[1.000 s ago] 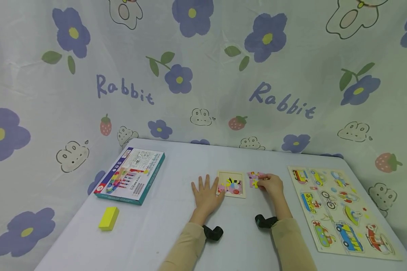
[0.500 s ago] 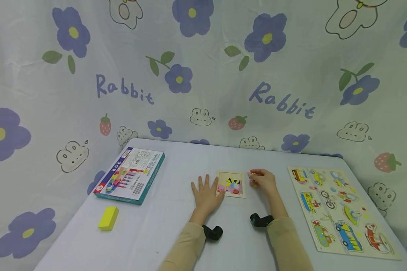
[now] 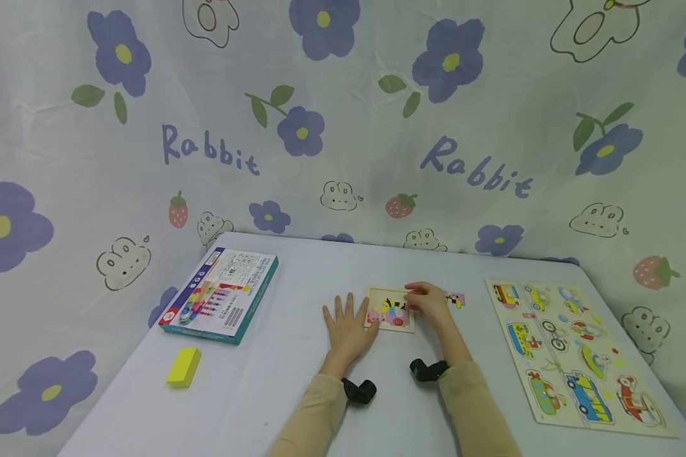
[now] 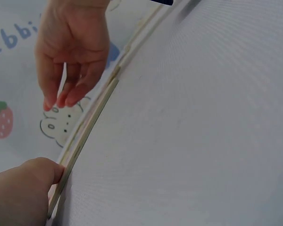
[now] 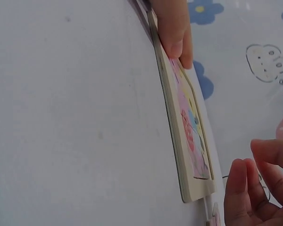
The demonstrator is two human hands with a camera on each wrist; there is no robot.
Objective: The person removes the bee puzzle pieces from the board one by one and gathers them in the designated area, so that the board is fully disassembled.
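Aside, box [image 3: 228, 289], block [image 3: 183, 367] and board [image 3: 556, 303] flank the frame [image 3: 393, 329]; left hand [image 3: 347, 329] fingers spread, right hand [image 3: 432, 304] loosely curled.

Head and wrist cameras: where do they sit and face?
Head: head-worn, facing forward, down at the table; left hand, right hand, sleeves show.
Left wrist: worn there, sees the framed jigsaw puzzle edge-on; both hands show.
Right wrist: worn there, sees the puzzle slantwise; both hands show.
Both wrist views share puzzle and floral backdrop.
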